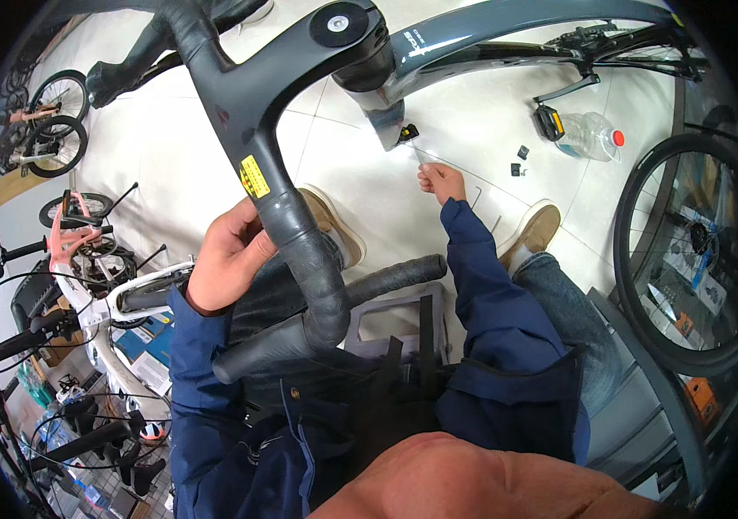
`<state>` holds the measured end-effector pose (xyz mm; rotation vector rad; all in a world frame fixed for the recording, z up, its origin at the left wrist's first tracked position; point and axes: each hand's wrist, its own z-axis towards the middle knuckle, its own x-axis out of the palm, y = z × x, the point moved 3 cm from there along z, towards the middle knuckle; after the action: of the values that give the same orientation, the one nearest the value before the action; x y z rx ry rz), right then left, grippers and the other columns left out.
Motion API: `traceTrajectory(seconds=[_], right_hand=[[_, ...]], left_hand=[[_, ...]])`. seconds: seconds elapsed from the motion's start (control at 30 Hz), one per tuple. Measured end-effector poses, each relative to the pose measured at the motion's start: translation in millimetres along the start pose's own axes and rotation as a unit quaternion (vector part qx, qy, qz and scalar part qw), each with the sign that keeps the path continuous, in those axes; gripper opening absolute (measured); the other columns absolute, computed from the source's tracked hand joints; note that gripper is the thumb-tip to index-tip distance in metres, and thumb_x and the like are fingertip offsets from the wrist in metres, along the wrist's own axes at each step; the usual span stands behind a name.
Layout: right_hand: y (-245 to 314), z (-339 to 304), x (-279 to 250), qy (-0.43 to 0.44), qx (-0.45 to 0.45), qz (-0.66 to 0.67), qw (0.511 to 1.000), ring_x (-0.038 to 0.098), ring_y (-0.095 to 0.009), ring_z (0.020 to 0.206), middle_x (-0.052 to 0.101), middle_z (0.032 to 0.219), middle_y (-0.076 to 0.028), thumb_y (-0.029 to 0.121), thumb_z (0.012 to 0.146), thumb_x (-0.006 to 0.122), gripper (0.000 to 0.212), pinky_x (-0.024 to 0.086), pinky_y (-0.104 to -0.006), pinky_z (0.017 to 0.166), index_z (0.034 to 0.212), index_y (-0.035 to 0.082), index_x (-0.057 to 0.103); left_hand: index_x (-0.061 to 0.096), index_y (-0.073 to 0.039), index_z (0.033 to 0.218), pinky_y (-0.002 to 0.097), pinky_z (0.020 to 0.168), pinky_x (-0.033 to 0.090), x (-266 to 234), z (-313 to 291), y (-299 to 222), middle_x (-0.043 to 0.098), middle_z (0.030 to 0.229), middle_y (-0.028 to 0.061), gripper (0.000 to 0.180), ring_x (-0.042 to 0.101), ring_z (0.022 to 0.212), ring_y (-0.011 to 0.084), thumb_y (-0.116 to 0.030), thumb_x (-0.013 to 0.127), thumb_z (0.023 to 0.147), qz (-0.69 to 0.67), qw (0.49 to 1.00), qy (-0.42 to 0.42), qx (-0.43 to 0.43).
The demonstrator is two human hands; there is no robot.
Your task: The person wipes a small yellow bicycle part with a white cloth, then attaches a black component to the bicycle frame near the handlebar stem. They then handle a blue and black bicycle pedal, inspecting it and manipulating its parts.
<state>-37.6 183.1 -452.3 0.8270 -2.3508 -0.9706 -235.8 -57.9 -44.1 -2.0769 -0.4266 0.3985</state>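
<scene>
A dark road bike stands before me, its black handlebar (252, 138) stretching across the view, with wrapped grips and a yellow sticker. My left hand (226, 255) is closed round the bar just below the sticker, its fingertips partly hidden behind it. Lower down, my right hand (443, 182) pinches a thin metal rod-like tool (418, 154). The tool points up at a small black-and-yellow part (408, 133) by the lower end of the bike's front tube (384, 123). Whether the tool's tip touches that part, I cannot tell.
Two small black pieces (519, 169) lie on the tiled floor near a clear jug (590, 137) with a red cap. Thin hex keys (476, 197) rest by my right shoe (532, 232). A loose wheel (628, 251) leans at right; a white-and-pink bike (83, 298) stands left.
</scene>
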Motion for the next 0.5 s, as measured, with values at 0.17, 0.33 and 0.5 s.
traceTrajectory(seconds=[0.17,0.33,0.5], right_hand=[[-26.6,15.7,-2.3,0.032,0.113,0.237,0.964,0.061,-0.008,0.067,0.069,0.088,-0.005,0.024,0.105,0.064,0.030,0.056,-0.0236,0.064,0.122,0.000,0.069],[-57.4,39.5,-3.2,0.081,0.181,0.369,0.908,0.060,-0.007,0.066,0.067,0.086,-0.001,0.026,0.106,0.061,0.029,0.054,-0.0222,0.062,0.121,0.002,0.067],[-49.4,33.6,0.8,-0.021,-0.018,-0.053,0.998,0.065,-0.011,0.070,0.072,0.089,-0.004,0.030,0.106,0.060,0.031,0.056,-0.0257,0.064,0.116,0.001,0.068]], left_hand=[[0.063,0.003,0.129,0.0364,0.097,0.054,0.7,1.0,1.9,0.067,0.123,0.0115,0.032,0.068,0.111,0.0224,-0.004,0.063,0.098,0.017,1.000,0.000,0.002],[0.064,0.004,0.126,0.0369,0.098,0.054,0.2,1.4,2.6,0.066,0.123,0.0126,0.029,0.068,0.109,0.0226,-0.002,0.062,0.097,0.017,1.000,-0.002,0.003],[0.064,0.004,0.125,0.0368,0.098,0.054,-0.7,1.6,3.3,0.066,0.123,0.0129,0.029,0.068,0.108,0.0223,-0.003,0.062,0.098,0.027,1.000,0.001,0.003]])
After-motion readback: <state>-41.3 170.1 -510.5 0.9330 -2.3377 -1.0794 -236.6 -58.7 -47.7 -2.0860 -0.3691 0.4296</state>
